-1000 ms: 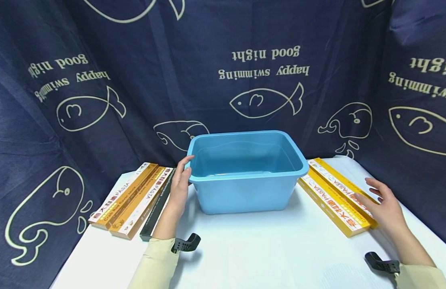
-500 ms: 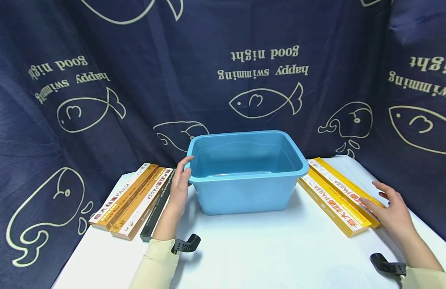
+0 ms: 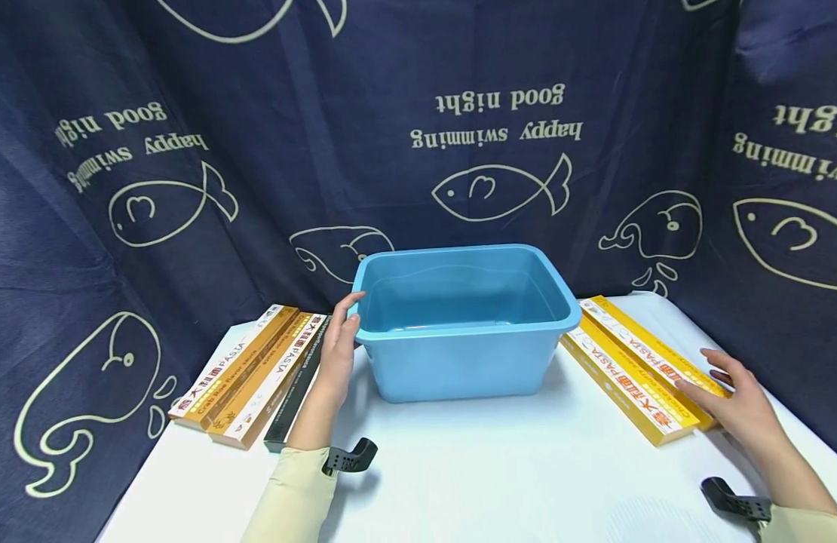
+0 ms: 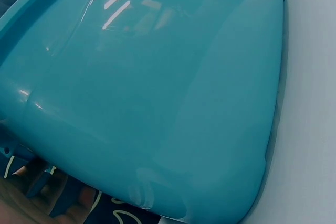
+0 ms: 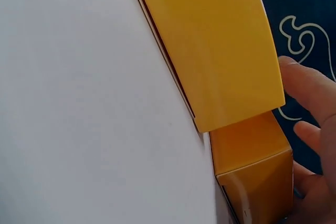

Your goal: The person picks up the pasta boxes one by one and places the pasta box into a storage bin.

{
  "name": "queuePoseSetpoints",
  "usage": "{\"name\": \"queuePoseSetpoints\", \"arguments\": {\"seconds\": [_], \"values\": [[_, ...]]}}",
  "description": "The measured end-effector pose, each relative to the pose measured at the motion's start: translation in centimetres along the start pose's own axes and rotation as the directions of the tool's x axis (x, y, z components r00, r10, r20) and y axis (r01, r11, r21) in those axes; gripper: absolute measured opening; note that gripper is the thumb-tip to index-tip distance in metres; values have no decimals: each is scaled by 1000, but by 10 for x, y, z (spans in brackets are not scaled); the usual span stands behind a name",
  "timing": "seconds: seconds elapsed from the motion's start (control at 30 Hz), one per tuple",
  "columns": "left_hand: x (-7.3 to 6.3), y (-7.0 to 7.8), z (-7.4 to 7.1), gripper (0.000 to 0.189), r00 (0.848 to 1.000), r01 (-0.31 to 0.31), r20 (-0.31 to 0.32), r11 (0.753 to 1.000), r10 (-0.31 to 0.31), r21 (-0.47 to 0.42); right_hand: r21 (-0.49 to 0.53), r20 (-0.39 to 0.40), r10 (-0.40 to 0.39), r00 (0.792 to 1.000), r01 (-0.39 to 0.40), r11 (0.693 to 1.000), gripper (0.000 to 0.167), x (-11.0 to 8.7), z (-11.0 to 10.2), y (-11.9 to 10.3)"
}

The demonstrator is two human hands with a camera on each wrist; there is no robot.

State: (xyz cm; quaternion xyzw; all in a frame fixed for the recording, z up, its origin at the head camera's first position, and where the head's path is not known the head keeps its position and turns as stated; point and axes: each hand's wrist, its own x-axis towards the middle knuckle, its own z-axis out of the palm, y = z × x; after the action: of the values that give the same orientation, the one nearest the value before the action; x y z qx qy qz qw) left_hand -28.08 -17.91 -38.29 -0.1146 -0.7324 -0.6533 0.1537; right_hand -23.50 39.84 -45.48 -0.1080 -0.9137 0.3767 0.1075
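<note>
Pasta boxes (image 3: 235, 369) are laid on the tabletop (image 3: 513, 467) at both sides of the blue bin (image 3: 452, 366); none is gripped, and little seems done. The bin's left rim is touched by the left hand (image 3: 335, 362), fingers unclenched; the outer yellow box (image 3: 652, 351) is straddled by the right hand (image 3: 747, 406), fingers parted.

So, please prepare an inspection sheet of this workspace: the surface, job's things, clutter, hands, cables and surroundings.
Surface: white table.
Job's things: blue bin, upright, no contents visible; two yellow pasta boxes on its right; two orange-brown boxes and a black box on its left.
Clutter: nothing seen.
Hands: left hand at the bin's left rim, grip unclear; right hand open at the outer yellow box's near end.
Cables: nothing seen.
Surroundings: dark blue fish-print curtain.
</note>
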Motion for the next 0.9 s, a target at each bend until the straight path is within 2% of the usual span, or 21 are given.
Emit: {"name": "queuePoseSetpoints", "arguments": {"seconds": [0.23, 0.53, 0.73, 0.9], "values": [[0, 1, 3, 46, 1000, 9, 12, 1000, -9, -7, -51, 52, -22, 998, 25, 998, 93, -2, -1, 13], [1, 1, 0, 46, 1000, -2, 4, 1000, 2, 5, -49, 89, -60, 994, 65, 997, 95, -1, -2, 11], [0, 0, -2, 47, 1000, 1, 3, 1000, -1, 7, -90, 106, -117, 987, 127, 988, 87, -1, -2, 12], [-1, 1, -2, 47, 1000, 5, 10, 1000, -5, -5, -157, 101, -127, 987, 142, 977, 82, -2, -3, 14]]}}
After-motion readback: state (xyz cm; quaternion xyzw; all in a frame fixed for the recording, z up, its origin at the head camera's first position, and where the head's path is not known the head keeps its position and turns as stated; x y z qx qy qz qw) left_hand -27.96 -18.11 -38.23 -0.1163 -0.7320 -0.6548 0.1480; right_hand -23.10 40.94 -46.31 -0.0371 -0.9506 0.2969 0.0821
